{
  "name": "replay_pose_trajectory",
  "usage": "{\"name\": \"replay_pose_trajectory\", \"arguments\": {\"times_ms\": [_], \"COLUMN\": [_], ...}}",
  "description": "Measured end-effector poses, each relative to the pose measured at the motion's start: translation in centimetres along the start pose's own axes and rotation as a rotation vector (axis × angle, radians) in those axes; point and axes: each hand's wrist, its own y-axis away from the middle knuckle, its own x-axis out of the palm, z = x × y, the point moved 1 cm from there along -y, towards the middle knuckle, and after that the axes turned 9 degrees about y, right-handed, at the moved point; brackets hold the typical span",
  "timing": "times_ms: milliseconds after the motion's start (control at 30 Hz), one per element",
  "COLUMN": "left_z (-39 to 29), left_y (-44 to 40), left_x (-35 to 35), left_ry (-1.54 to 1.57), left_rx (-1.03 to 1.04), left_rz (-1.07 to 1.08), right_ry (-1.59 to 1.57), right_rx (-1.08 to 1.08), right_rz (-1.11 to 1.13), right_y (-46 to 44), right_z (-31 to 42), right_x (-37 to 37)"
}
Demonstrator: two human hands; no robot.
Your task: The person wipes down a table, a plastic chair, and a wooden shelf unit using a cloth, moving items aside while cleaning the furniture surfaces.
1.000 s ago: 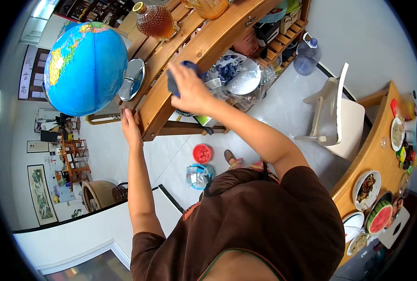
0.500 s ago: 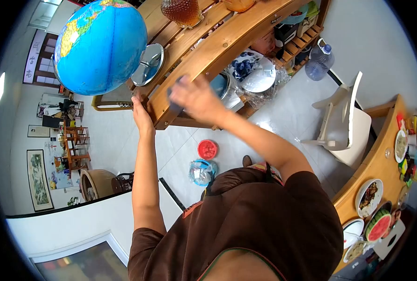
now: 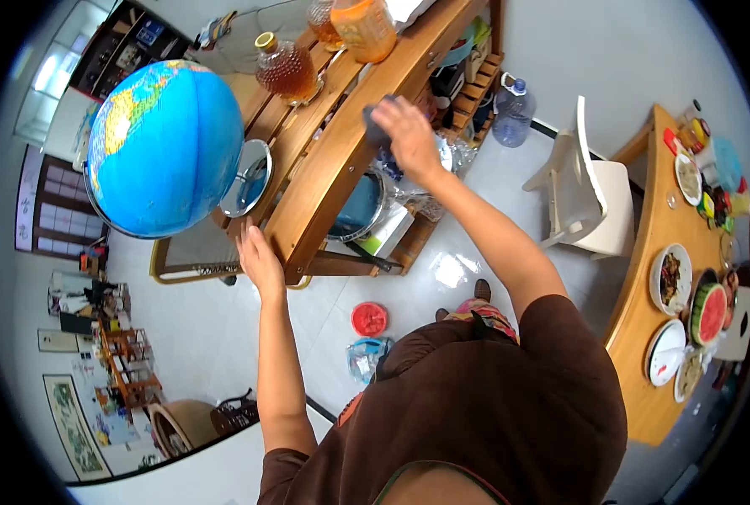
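Observation:
My right hand (image 3: 410, 141) presses a dark grey cloth (image 3: 375, 128) against the front edge of a slatted wooden rack (image 3: 329, 181). My left hand (image 3: 260, 259) lies against the rack's near end, its fingers stretched out and holding nothing. Just beyond that hand a blue globe (image 3: 169, 151) leans on its round shiny base (image 3: 249, 178), which rests on the rack top. Farther along the top stand a glass bottle of amber liquid (image 3: 287, 71) and an orange-labelled jar (image 3: 363, 32).
On the lower shelf are a blue-lidded pot (image 3: 358, 210) and plastic-wrapped items. A red tub (image 3: 369, 319) and a blue plastic bag (image 3: 367, 358) sit on the floor. To the right are a white chair (image 3: 590, 194), a water jug (image 3: 514, 114) and a dining table (image 3: 636, 362) with dishes.
My right hand has slid the cloth farther along the rack's edge, away from my left hand. My left hand stays at the rack's end. The camera view has shifted.

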Motion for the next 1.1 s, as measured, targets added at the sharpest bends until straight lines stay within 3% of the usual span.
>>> {"name": "replay_pose_trajectory", "arguments": {"times_ms": [100,133,200,267,367,467,733,900,1000,1033,1100], "left_z": [-1.2,-2.4,-3.7,-5.4,-8.9,-10.6,-15.1,-17.8,-19.6,-20.2,-20.2], "left_y": [0.2,0.7,1.3,1.3,0.5,-0.5,-5.0,-7.9,-8.3,-8.1,-8.0], "left_x": [-0.1,0.2,0.9,2.4,4.8,6.8,13.5,17.7,18.7,18.8,18.8], "left_ry": [-0.171,-0.353,-0.586,-0.491,-0.403,-0.350,-0.246,-0.231,-0.259,-0.276,-0.304], "left_rx": [0.044,0.054,0.265,0.362,0.429,0.442,0.461,0.485,0.450,0.427,0.411], "left_rz": [0.029,0.026,0.086,0.215,0.353,0.411,0.457,0.505,0.512,0.510,0.518], "right_ry": [-0.130,-0.178,-0.275,-0.398,-0.393,-0.334,-0.038,-0.226,0.041,-0.030,0.141], "right_rx": [0.523,0.522,0.519,0.407,0.441,0.367,0.620,0.304,0.221,0.310,0.423], "right_rz": [-0.200,-0.232,-0.300,-0.186,-0.197,-0.178,-0.281,-0.165,-0.077,-0.014,-0.063], "right_y": [-1.1,-1.3,-1.5,-0.4,-0.7,-2.0,-10.4,-12.4,-14.1,-15.4,-17.6], "right_z": [-2.1,-1.4,0.4,3.3,3.9,0.7,-16.8,-20.0,-24.1,-26.1,-31.7], "right_x": [-1.2,-1.3,-0.6,1.3,2.3,1.6,0.4,-0.8,-0.1,-0.8,0.9]}}
